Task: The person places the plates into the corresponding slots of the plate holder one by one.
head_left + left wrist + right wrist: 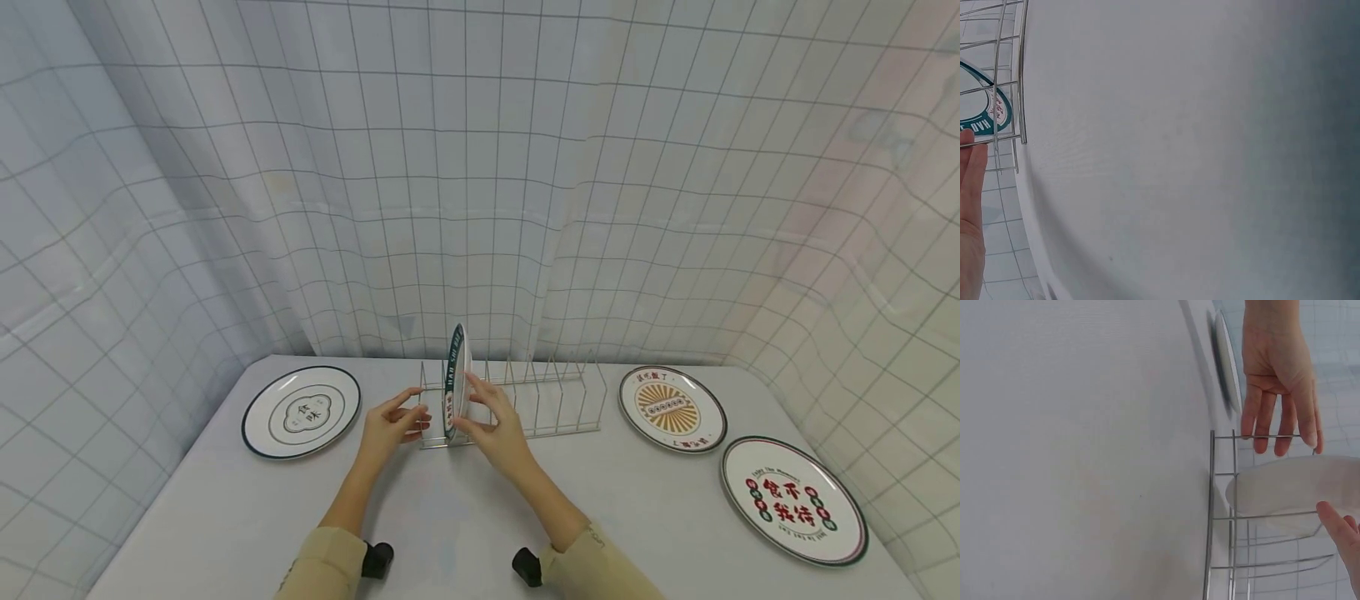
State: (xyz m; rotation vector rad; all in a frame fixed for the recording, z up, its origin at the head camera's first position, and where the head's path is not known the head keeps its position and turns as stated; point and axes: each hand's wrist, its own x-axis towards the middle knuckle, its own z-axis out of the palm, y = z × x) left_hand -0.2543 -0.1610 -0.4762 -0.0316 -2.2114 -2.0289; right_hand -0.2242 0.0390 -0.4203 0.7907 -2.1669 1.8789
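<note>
In the head view a round plate with a dark green lettered rim (pixel 454 379) stands on edge in the left part of a wire plate rack (pixel 555 434). My right hand (pixel 495 427) pinches the plate's near edge between thumb and fingers. The plate's pale underside (pixel 1291 487) faces the right wrist camera. At the rack's left end is my left hand (pixel 393 423), its fingers extended against the end wire. The left wrist view shows those fingers (pixel 972 175) at the wire, with the green rim (pixel 1002 111) behind the bars.
A white plate with a dark rim (pixel 270 417) lies left of the rack. To the right lie a plate with a yellow sunburst (pixel 663 400) and, nearer, one with red characters (pixel 757 521). A grid-patterned curtain (pixel 480 167) hangs behind the white table (pixel 450 533).
</note>
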